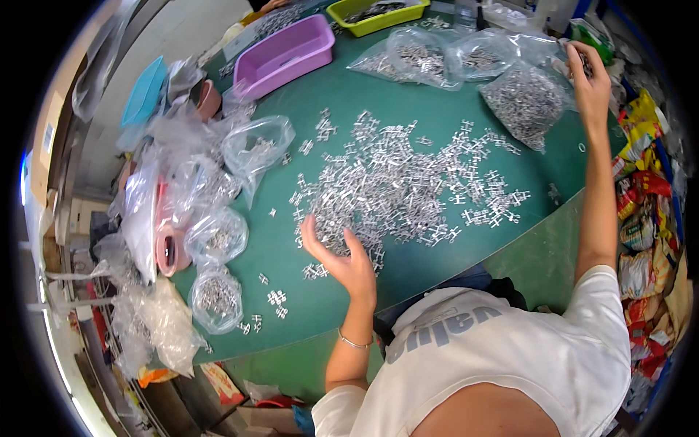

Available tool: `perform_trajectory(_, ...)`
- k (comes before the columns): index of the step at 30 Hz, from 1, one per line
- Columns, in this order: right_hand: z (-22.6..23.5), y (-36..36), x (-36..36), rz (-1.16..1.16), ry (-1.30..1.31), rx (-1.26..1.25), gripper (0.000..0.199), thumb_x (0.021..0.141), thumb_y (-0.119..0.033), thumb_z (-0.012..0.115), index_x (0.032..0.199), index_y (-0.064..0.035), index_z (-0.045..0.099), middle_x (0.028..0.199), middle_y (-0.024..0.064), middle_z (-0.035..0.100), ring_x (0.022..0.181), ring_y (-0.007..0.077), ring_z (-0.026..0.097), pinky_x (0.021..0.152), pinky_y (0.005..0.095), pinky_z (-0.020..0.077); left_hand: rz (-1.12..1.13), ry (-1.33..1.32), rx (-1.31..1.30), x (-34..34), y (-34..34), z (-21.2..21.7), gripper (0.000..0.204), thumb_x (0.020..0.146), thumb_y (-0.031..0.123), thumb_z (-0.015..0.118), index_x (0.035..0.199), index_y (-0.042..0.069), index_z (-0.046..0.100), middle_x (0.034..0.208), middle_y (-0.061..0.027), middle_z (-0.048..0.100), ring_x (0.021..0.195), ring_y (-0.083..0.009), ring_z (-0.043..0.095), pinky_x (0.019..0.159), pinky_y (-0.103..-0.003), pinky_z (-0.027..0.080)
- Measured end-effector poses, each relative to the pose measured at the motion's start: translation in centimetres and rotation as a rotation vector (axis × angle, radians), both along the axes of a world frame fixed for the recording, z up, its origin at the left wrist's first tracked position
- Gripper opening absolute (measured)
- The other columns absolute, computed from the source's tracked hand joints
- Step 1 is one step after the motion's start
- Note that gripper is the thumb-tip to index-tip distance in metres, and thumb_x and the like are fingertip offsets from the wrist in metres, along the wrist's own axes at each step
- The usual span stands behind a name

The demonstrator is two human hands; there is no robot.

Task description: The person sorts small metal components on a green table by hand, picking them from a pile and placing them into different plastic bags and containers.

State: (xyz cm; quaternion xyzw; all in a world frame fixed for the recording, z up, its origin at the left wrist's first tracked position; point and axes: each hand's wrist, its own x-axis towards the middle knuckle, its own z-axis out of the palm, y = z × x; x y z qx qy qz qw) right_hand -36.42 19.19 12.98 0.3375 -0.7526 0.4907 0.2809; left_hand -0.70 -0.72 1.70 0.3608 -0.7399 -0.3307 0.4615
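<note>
A broad pile of small silver metal pieces [393, 182], many shaped like little crosses or H's, is spread over the green tabletop [306, 328]. My left hand [341, 256] is at the pile's near left edge, thumb and fingers spread apart, with nothing held between them. Far to the right, my right hand [591, 76] is raised by the table's edge, its fingers curled round something small and dark that I cannot make out. Just left of it stands a clear plastic bag [526, 102] packed with similar grey pieces.
More clear bags of pieces [419, 58] lie at the back. A purple tub [285, 57] and a yellow-green tray [375, 16] stand at the far side. Plastic bags [218, 233] and a pink container [169, 251] crowd the left. Colourful sacks [644, 197] line the right. Another person's hand [274, 5] shows at the far edge.
</note>
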Motion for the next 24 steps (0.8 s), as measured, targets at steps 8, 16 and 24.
perform_trajectory(8,-1.2,-2.8,4.7,-0.143,0.357,0.287,0.025,0.086,-0.019,0.053,0.102,-0.0011,0.058,0.104,0.0142,0.058,0.095,0.0297,0.054,0.086,0.0361,0.0397,-0.161,-0.634,-0.169,-0.7,-3.6,-2.5,0.049,0.079,0.018,0.061,0.122,0.005,0.043,0.133,-0.013,0.037,0.124,-0.0364,0.029,0.098,-0.061,0.014)
perform_trajectory(16,-11.0,-10.5,19.7,0.851,0.06,0.761,0.06,0.068,-0.028,0.069,0.121,-0.0145,0.046,0.124,0.0095,0.043,0.12,0.0304,0.035,0.1,0.0465,0.0274,-0.194,-0.766,-0.306,-0.1,-4.2,-3.5,0.033,0.077,0.023,0.063,0.106,0.007,0.057,0.123,-0.0085,0.046,0.12,-0.0305,0.036,0.096,-0.064,0.014)
perform_trajectory(24,-13.3,-8.7,15.5,0.564,0.138,0.724,0.023,0.074,-0.017,0.063,0.093,-0.0063,0.057,0.105,0.009,0.051,0.104,0.0264,0.046,0.091,0.0422,0.0332,-0.132,-0.476,-0.216,2.9,-5.2,-5.0,0.012,0.078,0.007,0.059,0.089,0.006,0.055,0.11,-0.0094,0.05,0.111,-0.0305,0.043,0.1,-0.057,0.018)
